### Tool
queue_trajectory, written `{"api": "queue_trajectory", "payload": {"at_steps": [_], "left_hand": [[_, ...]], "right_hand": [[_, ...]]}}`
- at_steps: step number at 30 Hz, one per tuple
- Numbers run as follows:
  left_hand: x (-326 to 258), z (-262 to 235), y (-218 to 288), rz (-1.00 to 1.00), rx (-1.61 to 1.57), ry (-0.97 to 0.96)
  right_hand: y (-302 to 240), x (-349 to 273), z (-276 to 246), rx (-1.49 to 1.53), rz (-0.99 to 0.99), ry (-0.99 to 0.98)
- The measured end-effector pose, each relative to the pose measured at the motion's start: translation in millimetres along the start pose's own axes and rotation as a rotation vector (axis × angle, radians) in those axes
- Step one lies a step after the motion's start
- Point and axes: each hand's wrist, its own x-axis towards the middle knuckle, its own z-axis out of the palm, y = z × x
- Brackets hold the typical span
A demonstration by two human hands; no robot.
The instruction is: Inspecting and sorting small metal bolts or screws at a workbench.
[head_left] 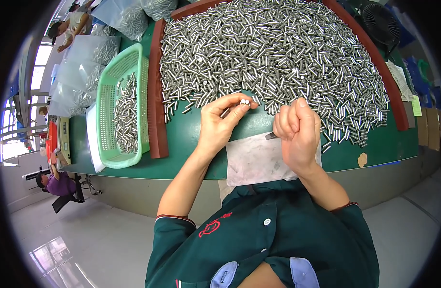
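With your left hand (220,122) pinching two short silver metal pins (245,102) end-out at the edge of the heaped pile of pins (278,53), keep them steady while your right hand (297,132), fist closed on a thin dark tool (271,136), works over the white paper sheet (254,161).

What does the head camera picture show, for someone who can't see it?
A person's left hand pinches small shiny metal cylinders while the right hand, closed in a fist, grips a thin dark tool. Behind lies a huge pile of silver metal pins on a green table, beside a green plastic basket.
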Motion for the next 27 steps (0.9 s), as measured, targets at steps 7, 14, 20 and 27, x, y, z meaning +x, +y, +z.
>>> {"api": "queue_trajectory", "payload": {"at_steps": [7, 14, 20, 27], "left_hand": [[1, 0, -5, 0.040, 0.038, -0.001], [3, -6, -6, -0.102, -0.149, -0.052], [7, -15, -5, -0.309, -0.625, -0.225], [9, -17, -1, -0.405, -0.701, -0.213]], "right_hand": [[1, 0, 0, -0.003, -0.011, 0.004], [0, 0, 0, 0.002, -0.010, 0.001], [0, 1, 1, -0.005, 0.005, 0.013], [0, 2, 1, -0.006, 0.021, 0.019]]}}
